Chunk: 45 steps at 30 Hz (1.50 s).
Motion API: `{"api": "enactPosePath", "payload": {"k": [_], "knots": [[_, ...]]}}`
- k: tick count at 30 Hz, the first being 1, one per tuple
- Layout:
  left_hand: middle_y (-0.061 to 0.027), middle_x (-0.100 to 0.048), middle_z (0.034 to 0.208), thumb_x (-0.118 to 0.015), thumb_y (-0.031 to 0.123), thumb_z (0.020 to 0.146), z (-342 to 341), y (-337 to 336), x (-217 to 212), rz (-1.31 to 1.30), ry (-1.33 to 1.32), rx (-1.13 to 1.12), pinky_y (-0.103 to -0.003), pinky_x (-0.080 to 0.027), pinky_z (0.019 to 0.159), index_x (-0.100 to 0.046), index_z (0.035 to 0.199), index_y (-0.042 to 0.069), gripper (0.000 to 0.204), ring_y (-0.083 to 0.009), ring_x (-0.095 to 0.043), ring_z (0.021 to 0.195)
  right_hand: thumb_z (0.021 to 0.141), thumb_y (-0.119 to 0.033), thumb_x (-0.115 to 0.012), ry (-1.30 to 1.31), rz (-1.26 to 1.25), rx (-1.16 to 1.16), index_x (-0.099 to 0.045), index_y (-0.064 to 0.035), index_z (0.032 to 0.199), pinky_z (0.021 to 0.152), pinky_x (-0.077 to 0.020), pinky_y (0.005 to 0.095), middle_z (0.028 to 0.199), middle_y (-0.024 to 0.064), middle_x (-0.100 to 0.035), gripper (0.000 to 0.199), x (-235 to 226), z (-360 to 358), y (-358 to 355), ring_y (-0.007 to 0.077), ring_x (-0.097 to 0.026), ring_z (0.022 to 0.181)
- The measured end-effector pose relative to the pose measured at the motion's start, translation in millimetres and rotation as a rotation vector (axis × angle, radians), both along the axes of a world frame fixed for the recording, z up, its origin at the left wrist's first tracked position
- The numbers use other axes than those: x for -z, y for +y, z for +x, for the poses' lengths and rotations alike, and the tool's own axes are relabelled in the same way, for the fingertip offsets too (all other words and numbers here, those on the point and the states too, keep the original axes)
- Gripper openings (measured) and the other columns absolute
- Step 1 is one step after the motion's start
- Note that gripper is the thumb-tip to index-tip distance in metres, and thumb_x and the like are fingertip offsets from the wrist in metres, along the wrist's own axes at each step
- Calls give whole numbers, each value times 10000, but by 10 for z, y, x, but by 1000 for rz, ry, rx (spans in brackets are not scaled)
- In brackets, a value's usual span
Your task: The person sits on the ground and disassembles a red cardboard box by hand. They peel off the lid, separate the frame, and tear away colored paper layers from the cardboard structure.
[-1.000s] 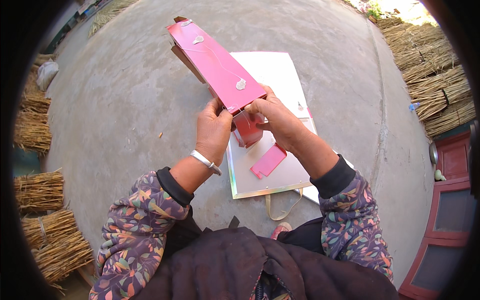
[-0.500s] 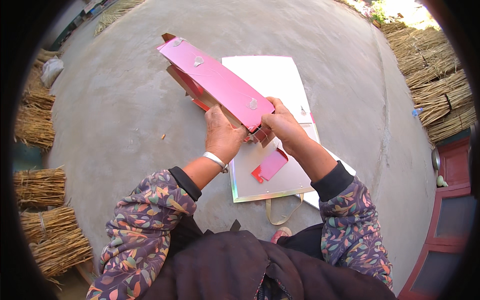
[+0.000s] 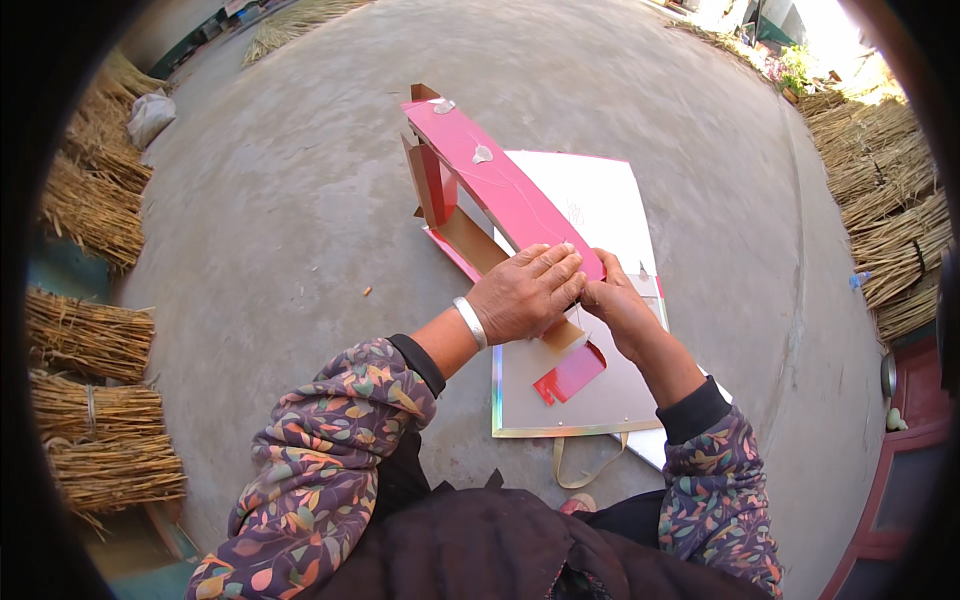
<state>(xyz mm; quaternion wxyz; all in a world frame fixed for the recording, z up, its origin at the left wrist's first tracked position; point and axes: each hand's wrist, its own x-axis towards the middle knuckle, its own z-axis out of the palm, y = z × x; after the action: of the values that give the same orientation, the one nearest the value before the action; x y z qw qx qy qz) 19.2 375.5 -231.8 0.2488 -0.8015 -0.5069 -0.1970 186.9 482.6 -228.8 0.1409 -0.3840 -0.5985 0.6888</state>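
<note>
A long pink cardboard box (image 3: 512,190) slants up and away from me, with its brown inside showing on the left where a side stands open. My left hand (image 3: 528,292), a silver bangle at its wrist, lies with fingers stretched over the near end of the box's pink face. At that same end, my right hand (image 3: 625,308) grips the corner; its fingertips are partly hidden. Whitish patches of torn paper or tape dot the pink face. Beneath the hands, a small pink-and-red cardboard piece (image 3: 570,375) rests on an opened white-and-grey board (image 3: 520,400) on the ground.
A beige strap handle (image 3: 567,465) loops from the board's near edge. Straw bundles (image 3: 105,440) are stacked along the left, with more straw bundles (image 3: 890,190) on the right. A red-framed door (image 3: 905,470) stands at the lower right. Grey concrete floor (image 3: 270,220) surrounds the board.
My left hand has moved from the box's underside edge to flat on its pink face. The box has turned, showing more of its open inside. The whole view has shifted slightly.
</note>
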Motion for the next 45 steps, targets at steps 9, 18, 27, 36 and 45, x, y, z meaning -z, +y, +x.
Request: {"api": "enactPosePath", "payload": {"k": [9, 18, 27, 36, 45], "knots": [[-116, -732, 1113, -687, 194, 858, 46, 76, 3, 94, 33, 1, -401, -558, 959, -680, 1067, 43, 258, -268, -714, 1084, 919, -82, -498, 110, -115, -44, -290, -35, 1556, 1000, -515, 413, 1297, 120, -539, 671, -37, 38, -56, 197, -604, 1119], [-65, -679, 854, -676, 140, 823, 125, 77, 79, -27, -54, -181, -364, -539, 696, -682, 980, 55, 178, -223, -685, 809, 943, -138, -450, 124, -138, -39, -351, -109, 1517, 1116, -409, 459, 1437, 101, -444, 583, 3, 17, -132, 197, -438, 1357], [-51, -692, 791, -704, 146, 804, 68, 59, -3, -172, -79, -268, -349, -544, 594, -679, 887, 74, 112, -223, -697, 710, 1027, -411, -503, 172, -199, -81, -331, -165, 1552, 1183, -307, 462, 1470, 58, -442, 605, 70, -48, -193, 197, -364, 1458], [-39, -699, 844, -730, 201, 794, 70, 28, -168, -211, -102, -297, -342, -558, 637, -699, 895, 106, 142, -211, -701, 772, 1044, -449, -534, 236, -67, -196, -248, -193, 1627, 1217, -305, 520, 1609, 46, -357, 698, 143, 4, -199, 229, -323, 1509], [-59, -695, 995, -700, 214, 839, 76, -104, -239, -467, -177, -293, -356, -572, 802, -729, 1007, 108, 200, -243, -668, 984, 942, -229, -559, 332, -205, -290, -317, -118, 1577, 1160, -344, 397, 1521, 95, -443, 689, 126, -18, -270, 199, -430, 1395]]}}
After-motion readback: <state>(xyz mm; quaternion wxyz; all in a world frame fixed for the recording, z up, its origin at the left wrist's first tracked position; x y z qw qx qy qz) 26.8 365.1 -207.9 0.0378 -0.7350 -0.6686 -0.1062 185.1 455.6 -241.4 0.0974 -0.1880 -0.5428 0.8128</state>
